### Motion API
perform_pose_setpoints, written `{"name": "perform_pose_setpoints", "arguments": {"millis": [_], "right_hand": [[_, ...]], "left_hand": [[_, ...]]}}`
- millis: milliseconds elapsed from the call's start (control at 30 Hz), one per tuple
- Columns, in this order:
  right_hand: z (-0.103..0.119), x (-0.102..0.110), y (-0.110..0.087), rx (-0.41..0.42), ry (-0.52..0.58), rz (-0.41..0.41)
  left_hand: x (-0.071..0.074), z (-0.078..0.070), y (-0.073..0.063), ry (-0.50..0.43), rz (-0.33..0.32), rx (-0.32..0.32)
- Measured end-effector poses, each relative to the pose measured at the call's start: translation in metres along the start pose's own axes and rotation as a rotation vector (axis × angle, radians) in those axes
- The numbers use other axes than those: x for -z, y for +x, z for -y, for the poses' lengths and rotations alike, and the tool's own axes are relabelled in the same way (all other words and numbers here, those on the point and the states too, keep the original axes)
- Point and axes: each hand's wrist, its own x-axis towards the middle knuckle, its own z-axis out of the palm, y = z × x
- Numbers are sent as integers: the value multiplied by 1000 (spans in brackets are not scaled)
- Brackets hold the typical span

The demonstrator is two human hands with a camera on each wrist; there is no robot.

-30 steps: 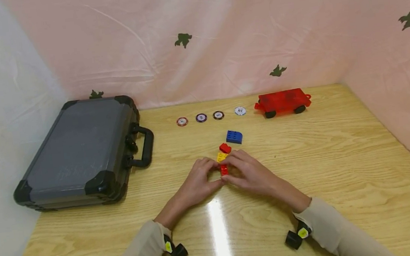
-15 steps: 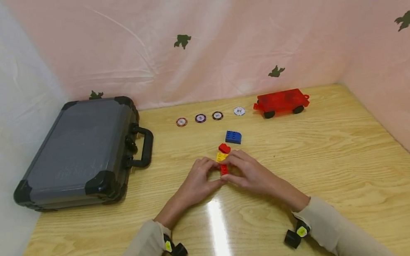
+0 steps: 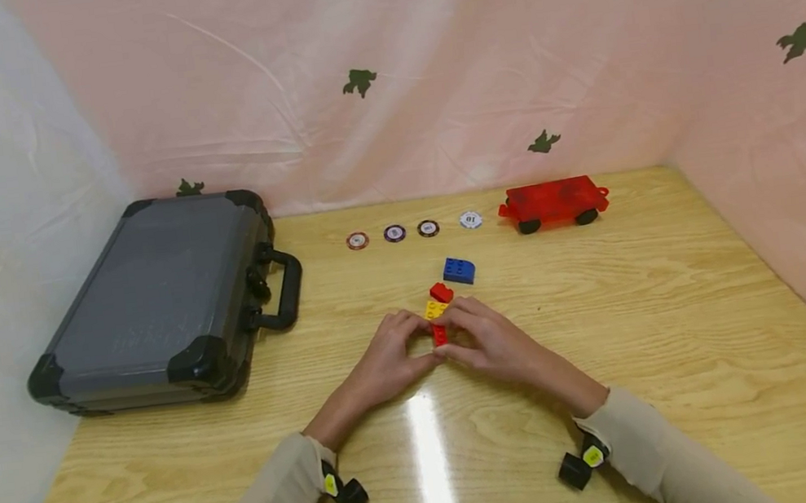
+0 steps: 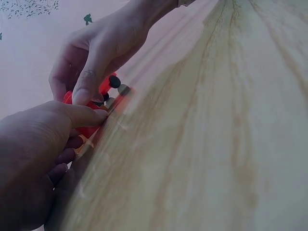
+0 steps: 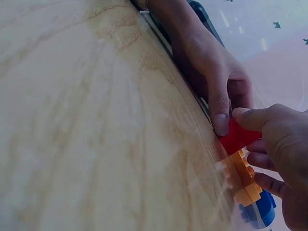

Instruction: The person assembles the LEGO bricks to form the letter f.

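Both hands meet over a small red toy brick (image 3: 440,335) on the table. My left hand (image 3: 390,358) pinches its left side with thumb and fingers, while my right hand (image 3: 492,340) pinches it from the right. In the right wrist view the red brick (image 5: 238,137) shows between the two thumbs, partly covered by fingers. Just beyond it lies a yellow studded brick (image 3: 434,309), beside the fingertips of the right hand. A second red brick (image 3: 441,292) sits past the yellow one, and farther back rests a blue brick (image 3: 459,270) with a rounded end.
A grey case (image 3: 163,285) with black corners and a black handle (image 3: 291,288) lies at the left. Several poker chips, among them a white chip (image 3: 471,219), line the back of the wooden table (image 3: 639,325). A red wheeled wagon (image 3: 554,201) stands back right, near the pink cloth (image 3: 429,76).
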Motion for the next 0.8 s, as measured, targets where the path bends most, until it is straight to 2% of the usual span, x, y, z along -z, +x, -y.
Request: {"name": "perform_pose_setpoints", "arguments": {"millis": [333,800], "right_hand": [[0,-1,1,-30,-24,18],[-1,-6,-4,-15,-89,-19]], "left_hand": [[-1,2,-1,-3,-1,1],[0,2,0,6,12,-4]]}}
